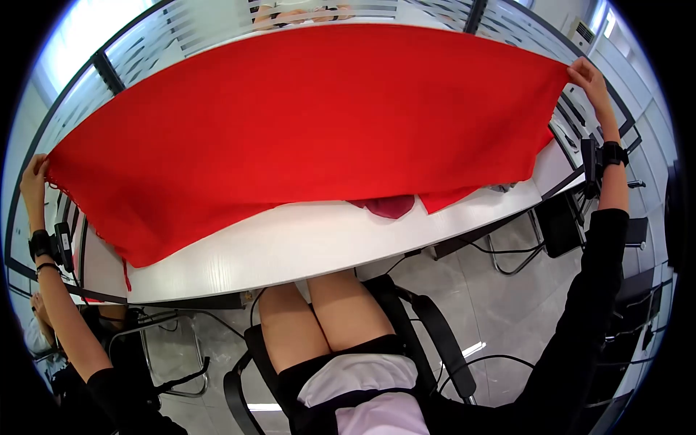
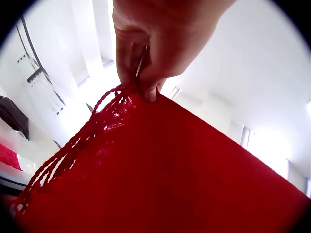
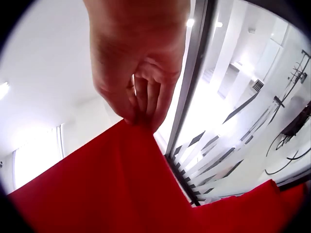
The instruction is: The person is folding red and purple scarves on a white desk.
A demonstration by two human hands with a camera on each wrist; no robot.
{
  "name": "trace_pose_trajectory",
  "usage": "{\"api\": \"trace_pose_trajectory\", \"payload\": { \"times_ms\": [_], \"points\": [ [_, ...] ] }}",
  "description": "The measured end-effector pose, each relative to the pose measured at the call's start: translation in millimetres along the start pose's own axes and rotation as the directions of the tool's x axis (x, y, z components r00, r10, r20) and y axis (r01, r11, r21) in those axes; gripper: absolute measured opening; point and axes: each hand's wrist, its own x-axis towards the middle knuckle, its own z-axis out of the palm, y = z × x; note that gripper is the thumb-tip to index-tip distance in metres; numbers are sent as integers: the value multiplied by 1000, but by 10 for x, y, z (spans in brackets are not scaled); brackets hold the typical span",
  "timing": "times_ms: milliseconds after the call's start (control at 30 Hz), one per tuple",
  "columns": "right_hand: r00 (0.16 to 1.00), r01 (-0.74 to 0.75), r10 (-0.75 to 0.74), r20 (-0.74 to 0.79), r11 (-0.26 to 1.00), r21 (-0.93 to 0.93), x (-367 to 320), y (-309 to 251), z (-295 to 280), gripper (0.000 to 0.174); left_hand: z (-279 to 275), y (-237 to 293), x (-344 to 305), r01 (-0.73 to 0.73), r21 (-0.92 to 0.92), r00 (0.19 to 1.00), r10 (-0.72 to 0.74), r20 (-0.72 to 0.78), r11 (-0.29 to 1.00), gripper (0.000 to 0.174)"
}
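A wide red scarf (image 1: pixel 312 123) with twisted fringe is stretched out between both hands above the white table. My left hand (image 1: pixel 33 185) pinches one upper corner at the far left; in the left wrist view the thumb and fingers grip it where the fringe (image 2: pixel 73 145) begins. At the far right, my right hand (image 1: pixel 591 80) holds the other upper corner, raised higher than the left. The right wrist view shows the fingertips gathered on that corner. The scarf's lower edge hangs over the table and hides most of its top.
A dark red cloth (image 1: pixel 391 207) pokes out under the scarf on the white table (image 1: pixel 290 235). A glass partition (image 1: pixel 145 58) runs behind. The person sits in a black chair (image 1: pixel 435 333); another person's hands (image 1: pixel 297 14) show beyond the partition.
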Motion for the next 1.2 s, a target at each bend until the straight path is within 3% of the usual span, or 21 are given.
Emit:
{"api": "trace_pose_trajectory", "payload": {
  "times_ms": [133,300,400,433,500,567,600,667,767,833,967,1000,1100,1133,1200],
  "points": [
    [954,20,-39,-296,998,-67,188,94,-42,15,-59,85,7,-28,11,997,28,-66,1000,21],
    [806,-145,-65,-588,942,-303,339,97,-297,25,-268,-123,198,-54,-33,982,47,-182,998,30],
    [716,-101,-75,-694,972,-210,283,167,-571,29,-420,-83,98,-237,-243,913,130,-387,941,34],
    [653,-59,-49,-755,991,-116,224,144,-605,32,-560,15,76,-113,-81,900,67,-431,990,36],
    [553,105,-39,-832,994,22,114,-12,-680,33,-719,581,-324,-144,-498,824,-175,-539,855,25],
    [497,263,-59,-866,961,85,33,-163,-768,33,-892,1087,-539,-138,-680,798,-326,-507,720,23],
    [478,357,-62,-876,925,129,34,-209,-816,33,-1051,1311,-558,-90,-689,814,-345,-466,719,24],
    [521,365,-70,-851,919,148,38,-229,-975,34,-1256,1556,-540,9,-701,844,-382,-377,713,26],
    [581,391,-8,-814,880,271,84,-294,-1026,36,-1124,1138,-266,-93,-523,883,-173,-436,847,34],
    [665,210,86,-742,932,296,146,-248,-934,45,-947,630,-6,-115,-386,910,-59,-411,915,34],
    [876,-198,275,-397,954,225,316,-50,-482,38,-386,-248,434,-110,-119,983,90,-161,987,34],
    [904,-261,305,-300,949,176,362,-37,-296,32,-225,-218,439,-97,-111,991,85,-107,989,34],
    [915,-335,339,-217,940,57,504,37,212,27,273,99,352,6,-73,999,-4,38,997,28],
    [913,-353,356,-200,934,56,670,370,310,24,409,220,307,62,-47,997,-60,55,997,27],
    [908,-393,337,-247,891,-228,799,462,559,23,618,542,158,64,22,997,-63,-43,998,24]
  ]
}}
